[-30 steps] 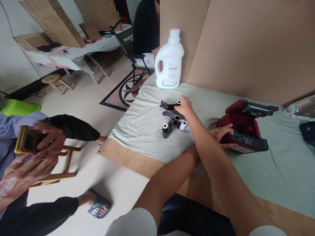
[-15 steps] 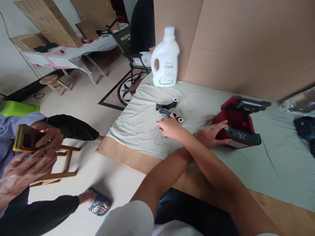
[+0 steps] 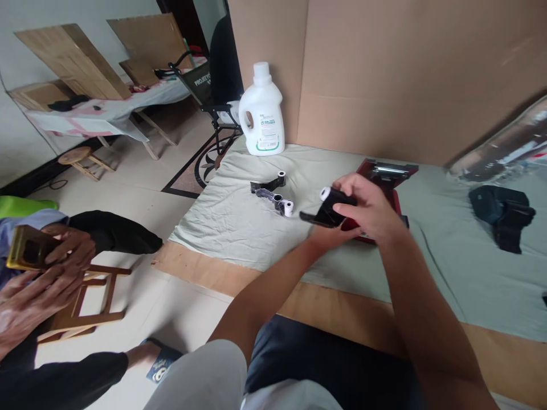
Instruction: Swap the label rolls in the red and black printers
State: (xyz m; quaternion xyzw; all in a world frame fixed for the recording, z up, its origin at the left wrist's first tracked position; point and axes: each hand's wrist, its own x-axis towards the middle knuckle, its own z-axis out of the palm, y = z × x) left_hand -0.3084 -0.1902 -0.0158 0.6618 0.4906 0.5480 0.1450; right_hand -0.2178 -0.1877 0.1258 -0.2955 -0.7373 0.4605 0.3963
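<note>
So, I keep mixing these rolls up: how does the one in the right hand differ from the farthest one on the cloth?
The farthest roll rests on the cloth, while the held roll is up off it in the right hand. The held roll is tipped onto its side; the farthest roll stands on end. Both show a pale end with a dark centre, and a loose black strip.

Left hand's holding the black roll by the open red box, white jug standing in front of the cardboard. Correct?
Not quite: wrong hand. The head view shows the right hand holding the black roll; the left hand is just below it. The rest holds: red box open, white jug in front of the cardboard.
</note>
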